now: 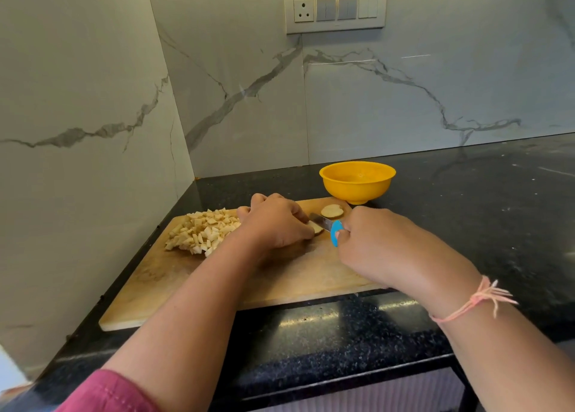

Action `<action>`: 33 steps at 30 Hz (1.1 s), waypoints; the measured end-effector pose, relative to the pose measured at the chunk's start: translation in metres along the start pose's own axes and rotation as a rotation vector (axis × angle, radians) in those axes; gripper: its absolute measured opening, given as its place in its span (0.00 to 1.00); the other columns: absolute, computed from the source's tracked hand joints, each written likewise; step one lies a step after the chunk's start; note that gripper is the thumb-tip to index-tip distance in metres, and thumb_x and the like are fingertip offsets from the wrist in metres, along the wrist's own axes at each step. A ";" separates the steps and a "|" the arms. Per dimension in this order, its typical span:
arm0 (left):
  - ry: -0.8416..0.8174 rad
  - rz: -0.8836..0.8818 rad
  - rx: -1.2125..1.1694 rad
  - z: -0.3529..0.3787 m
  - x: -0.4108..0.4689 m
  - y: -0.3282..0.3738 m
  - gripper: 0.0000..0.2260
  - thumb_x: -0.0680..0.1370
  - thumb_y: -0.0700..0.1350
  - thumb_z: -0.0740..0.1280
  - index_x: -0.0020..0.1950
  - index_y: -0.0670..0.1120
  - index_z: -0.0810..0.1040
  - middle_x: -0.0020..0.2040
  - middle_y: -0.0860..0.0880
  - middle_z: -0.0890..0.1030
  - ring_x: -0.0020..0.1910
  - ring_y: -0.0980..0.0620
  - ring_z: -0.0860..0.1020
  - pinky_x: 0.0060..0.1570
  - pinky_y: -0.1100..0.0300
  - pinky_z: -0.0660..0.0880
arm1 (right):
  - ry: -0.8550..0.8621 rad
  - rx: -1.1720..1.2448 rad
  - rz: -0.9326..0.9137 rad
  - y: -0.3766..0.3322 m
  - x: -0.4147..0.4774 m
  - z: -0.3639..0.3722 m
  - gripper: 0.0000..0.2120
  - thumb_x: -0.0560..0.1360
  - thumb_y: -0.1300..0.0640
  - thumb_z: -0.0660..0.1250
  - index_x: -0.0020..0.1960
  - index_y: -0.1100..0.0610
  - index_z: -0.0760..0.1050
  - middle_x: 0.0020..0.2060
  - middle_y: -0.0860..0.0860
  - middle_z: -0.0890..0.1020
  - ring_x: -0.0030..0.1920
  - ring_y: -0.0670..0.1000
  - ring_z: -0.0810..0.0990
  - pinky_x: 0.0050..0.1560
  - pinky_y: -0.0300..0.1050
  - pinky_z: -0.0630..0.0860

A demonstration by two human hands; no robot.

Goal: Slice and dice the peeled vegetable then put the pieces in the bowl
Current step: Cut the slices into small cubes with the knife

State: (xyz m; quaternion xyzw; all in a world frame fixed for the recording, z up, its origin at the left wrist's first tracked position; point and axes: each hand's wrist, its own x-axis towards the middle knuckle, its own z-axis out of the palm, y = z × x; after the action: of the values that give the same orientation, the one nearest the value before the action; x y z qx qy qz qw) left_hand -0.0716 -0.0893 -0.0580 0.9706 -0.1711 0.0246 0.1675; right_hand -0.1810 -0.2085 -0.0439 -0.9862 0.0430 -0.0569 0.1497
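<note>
A wooden cutting board [280, 281] lies on the black counter. A heap of pale diced pieces [202, 229] sits on its far left part. My left hand [275, 221] presses down on a vegetable slice [317, 228], mostly hidden under my fingers. My right hand [382, 243] grips a knife with a blue handle [336, 232]; its blade [322, 220] rests against that slice. Another round slice [332, 210] lies at the board's far edge. The yellow bowl [357, 181] stands just behind the board and looks empty.
Marble walls meet in a corner to the left and behind. The black granite counter [482, 209] stretches off to the right. A switch panel [335, 8] is mounted on the back wall. The counter's front edge runs just below the board.
</note>
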 end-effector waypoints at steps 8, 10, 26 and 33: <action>-0.010 -0.086 -0.015 0.002 -0.001 0.003 0.12 0.75 0.56 0.66 0.57 0.59 0.79 0.63 0.51 0.73 0.67 0.46 0.59 0.62 0.46 0.57 | -0.032 -0.094 -0.043 0.000 -0.024 -0.010 0.06 0.79 0.54 0.56 0.45 0.53 0.68 0.32 0.49 0.71 0.30 0.46 0.70 0.29 0.41 0.66; -0.011 -0.093 -0.013 0.002 -0.001 0.003 0.11 0.75 0.56 0.67 0.56 0.60 0.79 0.62 0.51 0.73 0.67 0.46 0.59 0.62 0.46 0.57 | -0.049 -0.101 -0.030 0.002 -0.031 -0.011 0.07 0.79 0.53 0.56 0.52 0.54 0.71 0.33 0.49 0.71 0.31 0.46 0.71 0.29 0.41 0.66; -0.016 -0.115 -0.034 -0.001 -0.002 -0.003 0.10 0.74 0.59 0.68 0.52 0.58 0.79 0.63 0.50 0.74 0.68 0.44 0.60 0.62 0.46 0.58 | 0.071 0.001 -0.026 0.010 -0.021 -0.011 0.15 0.80 0.50 0.54 0.63 0.53 0.72 0.35 0.49 0.74 0.31 0.46 0.71 0.29 0.41 0.65; -0.027 -0.134 -0.109 -0.001 0.000 -0.006 0.07 0.74 0.57 0.69 0.49 0.58 0.80 0.58 0.51 0.76 0.67 0.46 0.59 0.64 0.46 0.59 | 0.050 -0.027 -0.038 -0.006 -0.005 0.004 0.07 0.80 0.52 0.54 0.48 0.53 0.69 0.33 0.48 0.69 0.39 0.51 0.73 0.31 0.41 0.64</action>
State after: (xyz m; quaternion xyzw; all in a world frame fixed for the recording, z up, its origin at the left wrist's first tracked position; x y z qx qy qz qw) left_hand -0.0700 -0.0834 -0.0594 0.9696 -0.1089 -0.0090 0.2191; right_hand -0.1847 -0.2014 -0.0466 -0.9870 0.0286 -0.0839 0.1342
